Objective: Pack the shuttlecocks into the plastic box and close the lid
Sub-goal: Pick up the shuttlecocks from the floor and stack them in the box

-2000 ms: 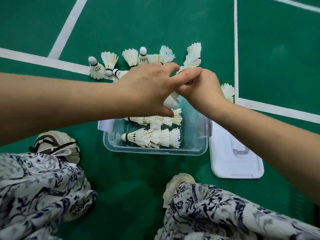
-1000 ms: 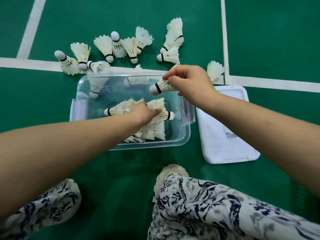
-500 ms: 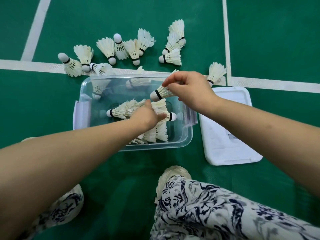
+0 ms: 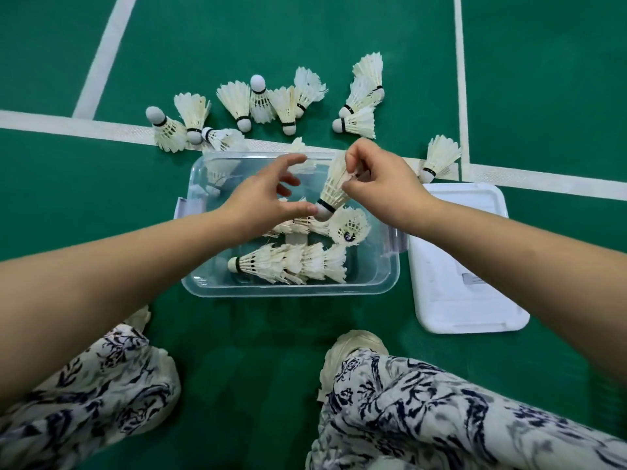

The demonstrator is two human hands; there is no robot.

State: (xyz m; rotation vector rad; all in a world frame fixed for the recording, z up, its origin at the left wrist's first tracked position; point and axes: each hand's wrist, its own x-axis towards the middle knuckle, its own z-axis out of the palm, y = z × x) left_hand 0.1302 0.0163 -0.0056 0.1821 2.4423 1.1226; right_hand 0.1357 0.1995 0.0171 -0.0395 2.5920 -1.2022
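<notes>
Head view: your right hand [image 4: 383, 188] has turned its shuttlecock [image 4: 334, 184] since half a second ago. It lay sideways with the cork pointing left; now it hangs cork down and feathers up, pinched by the skirt between your fingertips above the far half of the box [image 4: 291, 291]. Your left hand [image 4: 261, 201] has come up off the pile it was pressing and is open, fingers spread and holding nothing, with the thumb right by the cork; whether it touches is hard to tell.

That looks like a hand-over or a guided placement, so the next piece is about to join the stack [image 4: 349, 225] under your left hand. A nested row [image 4: 291, 262] already lies along the near side of the box.

Plenty remains: the loose shuttlecocks [image 4: 264, 100] lie on the floor [image 4: 543, 79] beyond the box, one more sits off to the right, and the lid [image 4: 464, 266] lies flat beside the box, not yet fitted.
</notes>
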